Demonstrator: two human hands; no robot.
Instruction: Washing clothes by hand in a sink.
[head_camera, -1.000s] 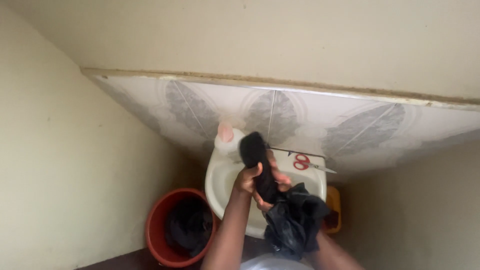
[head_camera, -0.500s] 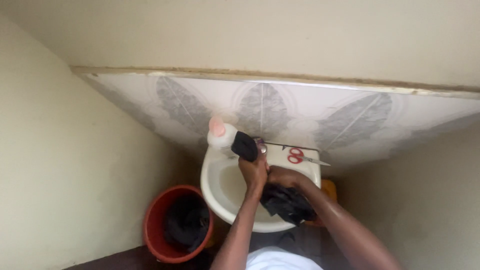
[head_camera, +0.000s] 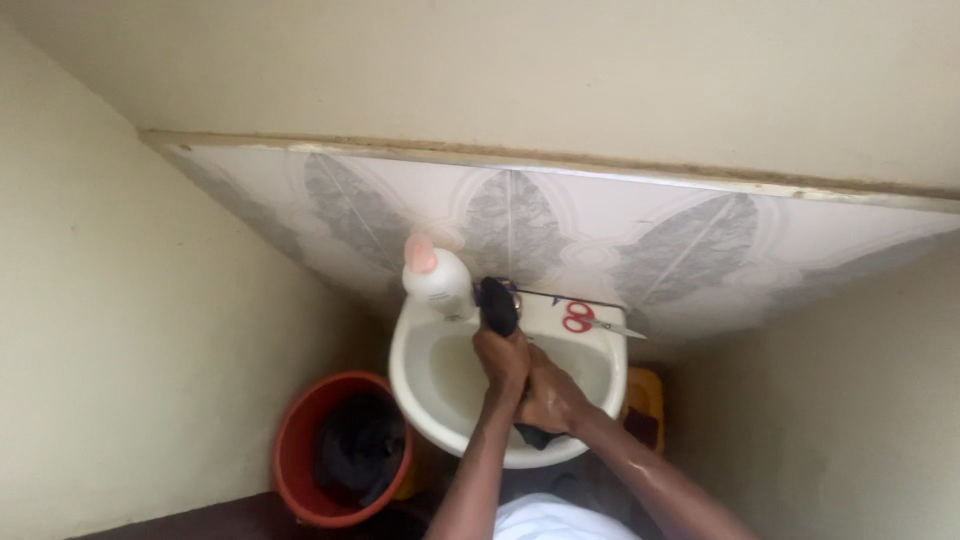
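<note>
Over a white wall-mounted sink (head_camera: 420, 395), my left hand (head_camera: 501, 362) grips a dark cloth (head_camera: 498, 305) whose upper end sticks up toward the tap. My right hand (head_camera: 551, 400) presses against the left and clutches the lower part of the same cloth, which hangs down over the sink's front rim. Both hands are wet and closed tight on the fabric.
A white bottle with a pink cap (head_camera: 436, 278) stands on the sink's back left. Red-handled scissors (head_camera: 588, 320) lie on the back right ledge. A red bucket (head_camera: 300, 450) holding dark cloth sits on the floor at left; a yellow container (head_camera: 646, 400) at right. Leaf-patterned tiles back the sink.
My hands have dropped from in front of the wall down into the sink, and the dark cloth is bunched tighter between them, with less of it hanging loose.
</note>
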